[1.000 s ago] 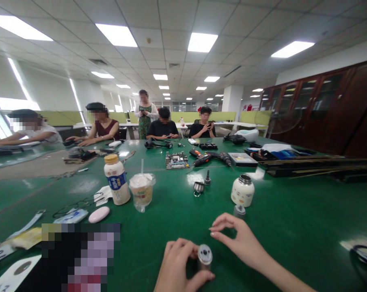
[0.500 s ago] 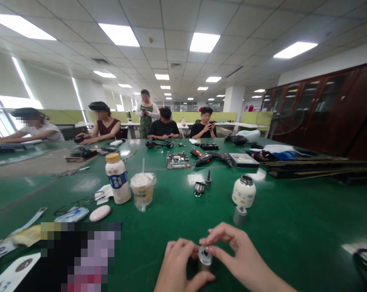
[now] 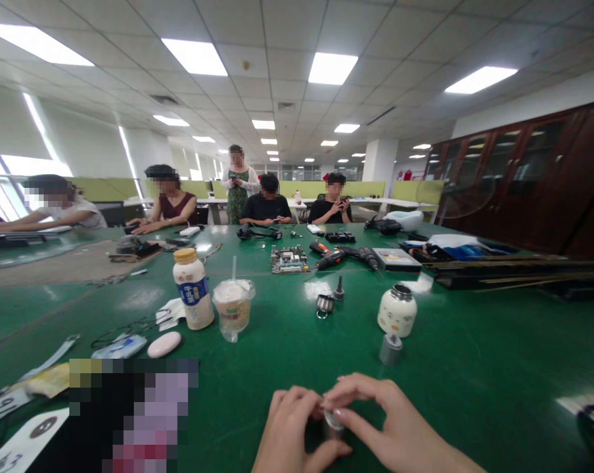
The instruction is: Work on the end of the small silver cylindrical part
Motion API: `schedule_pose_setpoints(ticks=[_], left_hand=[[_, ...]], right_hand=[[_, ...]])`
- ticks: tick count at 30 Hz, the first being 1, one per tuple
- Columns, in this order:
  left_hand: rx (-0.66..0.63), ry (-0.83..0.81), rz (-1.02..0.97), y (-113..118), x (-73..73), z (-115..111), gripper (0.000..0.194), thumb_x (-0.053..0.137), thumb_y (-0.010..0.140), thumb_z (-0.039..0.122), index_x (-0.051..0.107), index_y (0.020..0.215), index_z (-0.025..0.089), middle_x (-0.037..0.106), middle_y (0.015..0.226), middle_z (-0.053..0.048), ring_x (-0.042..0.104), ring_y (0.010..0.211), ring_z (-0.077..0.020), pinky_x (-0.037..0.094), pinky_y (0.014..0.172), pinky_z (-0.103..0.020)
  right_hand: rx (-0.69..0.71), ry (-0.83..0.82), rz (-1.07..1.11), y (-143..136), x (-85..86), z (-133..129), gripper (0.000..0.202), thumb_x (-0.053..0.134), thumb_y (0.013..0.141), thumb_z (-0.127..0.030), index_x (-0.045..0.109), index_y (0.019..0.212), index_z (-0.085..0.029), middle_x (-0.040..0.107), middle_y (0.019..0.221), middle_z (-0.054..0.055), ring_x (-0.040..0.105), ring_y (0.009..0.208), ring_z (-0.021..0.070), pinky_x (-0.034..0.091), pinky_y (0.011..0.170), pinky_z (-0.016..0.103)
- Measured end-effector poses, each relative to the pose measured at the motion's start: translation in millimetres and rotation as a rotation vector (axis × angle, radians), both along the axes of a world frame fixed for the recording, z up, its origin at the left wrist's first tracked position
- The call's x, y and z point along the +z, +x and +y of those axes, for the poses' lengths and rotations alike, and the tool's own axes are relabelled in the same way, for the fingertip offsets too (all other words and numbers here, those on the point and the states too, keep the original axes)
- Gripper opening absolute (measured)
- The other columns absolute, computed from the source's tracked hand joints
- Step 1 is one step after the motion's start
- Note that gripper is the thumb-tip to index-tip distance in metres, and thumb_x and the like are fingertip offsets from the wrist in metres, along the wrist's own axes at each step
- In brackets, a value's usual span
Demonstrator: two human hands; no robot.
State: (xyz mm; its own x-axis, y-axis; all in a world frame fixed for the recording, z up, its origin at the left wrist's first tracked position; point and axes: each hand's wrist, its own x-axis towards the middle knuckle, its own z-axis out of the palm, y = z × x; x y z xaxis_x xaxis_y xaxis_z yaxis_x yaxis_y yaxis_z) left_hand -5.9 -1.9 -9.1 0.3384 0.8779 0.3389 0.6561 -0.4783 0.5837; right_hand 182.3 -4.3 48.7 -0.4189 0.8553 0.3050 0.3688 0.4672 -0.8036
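Observation:
A small grey metal cylinder stands upright on the green table close to me. My left hand is curled about its left side, fingers behind and thumb in front. Over its top, my right hand closes thumb and fingertips on the rim and covers most of the upper face. Whether a small part is pinched there I cannot make out. A similar grey cylinder stands further right, in front of a cream bottle with no lid. Beyond my hands lie a small silver pot-shaped piece and a dark stepped metal piece.
Left of centre stand a milk tea bottle and a plastic cup with a straw. A pink oval case lies nearby. Further back are a circuit board, power drills and a flat box. Several people sit or stand beyond.
My right fingers have shifted slightly over the cylinder's top, hiding the dark centre that showed before. My left hand keeps its grip. The whole view has moved slightly.

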Motion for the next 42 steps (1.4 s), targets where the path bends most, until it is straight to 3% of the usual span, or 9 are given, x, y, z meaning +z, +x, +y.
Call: schedule_pose_setpoints(ticks=[5,10,14,19,23,31,34,38,42], left_hand=[[-0.001,-0.023,-0.011,1,5.7,-2,0.031,0.082,0.071,0.040,0.067,0.088,0.020,0.069,0.089,-0.003,0.060,0.085,-0.0233,0.044,0.077,-0.033],[0.019,-0.031,-0.016,2,7.2,-4,0.031,0.083,0.069,0.041,0.067,0.086,0.021,0.069,0.088,-0.003,0.060,0.084,-0.0234,0.043,0.076,-0.032],[0.012,-0.048,-0.017,2,8.0,-4,0.031,0.083,0.070,0.039,0.066,0.087,0.020,0.068,0.089,-0.003,0.060,0.086,-0.0236,0.043,0.077,-0.033],[0.008,-0.045,-0.019,2,9.1,-4,0.030,0.083,0.071,0.038,0.065,0.086,0.020,0.068,0.088,-0.003,0.059,0.085,-0.0230,0.043,0.078,-0.033],[0.016,-0.069,-0.024,3,11.2,-5,0.032,0.083,0.069,0.041,0.067,0.088,0.020,0.068,0.090,-0.003,0.059,0.086,-0.0238,0.043,0.078,-0.034],[-0.006,-0.053,-0.015,0,9.7,-4,0.033,0.081,0.071,0.042,0.070,0.095,0.021,0.069,0.093,-0.005,0.061,0.087,-0.0249,0.046,0.079,-0.035],[-0.040,-0.042,-0.027,-2,8.6,-3,0.034,0.078,0.075,0.037,0.070,0.105,0.024,0.070,0.100,-0.006,0.062,0.093,-0.0259,0.047,0.084,-0.037],[-0.058,-0.006,-0.036,-3,7.1,-4,0.037,0.077,0.076,0.032,0.069,0.112,0.026,0.070,0.107,-0.008,0.062,0.098,-0.0270,0.049,0.088,-0.039],[-0.059,0.016,-0.043,-4,5.1,-4,0.038,0.076,0.076,0.031,0.069,0.114,0.027,0.070,0.109,-0.008,0.062,0.100,-0.0277,0.050,0.088,-0.041]], right_hand=[[0.008,0.006,0.081,-1,-0.2,1,0.027,0.063,0.085,-0.016,0.069,0.110,-0.026,0.073,0.110,0.005,0.070,0.101,0.0238,0.055,0.093,0.037],[-0.114,0.048,0.073,2,3.5,4,0.018,0.062,0.087,-0.021,0.066,0.104,-0.023,0.074,0.094,0.004,0.071,0.082,0.0197,0.057,0.080,0.033],[-0.120,0.050,0.058,0,2.5,5,0.027,0.070,0.080,-0.018,0.065,0.105,-0.024,0.073,0.100,0.004,0.070,0.090,0.0212,0.055,0.086,0.035],[-0.102,-0.041,0.122,-9,-6.5,4,0.019,0.069,0.079,-0.014,0.067,0.097,-0.022,0.074,0.097,0.004,0.073,0.084,0.0206,0.057,0.082,0.034],[-0.176,0.018,0.249,0,-11.6,17,0.019,0.070,0.081,-0.022,0.062,0.099,-0.021,0.074,0.100,0.007,0.073,0.086,0.0215,0.058,0.084,0.036],[-0.132,-0.034,0.103,26,-42.4,46,0.021,0.068,0.082,-0.020,0.065,0.102,-0.019,0.073,0.100,0.007,0.072,0.090,0.0221,0.057,0.087,0.040],[-0.162,-0.031,0.206,22,-33.7,38,0.026,0.069,0.083,-0.022,0.059,0.107,-0.019,0.073,0.102,0.009,0.072,0.092,0.0220,0.055,0.090,0.040],[-0.084,-0.078,0.274,8,-14.6,18,0.027,0.069,0.084,-0.021,0.057,0.108,-0.021,0.073,0.105,0.008,0.072,0.093,0.0211,0.055,0.090,0.039],[-0.025,-0.104,0.251,-3,-11.3,7,0.021,0.067,0.085,-0.017,0.060,0.104,-0.021,0.073,0.102,0.007,0.072,0.094,0.0216,0.055,0.091,0.038]])
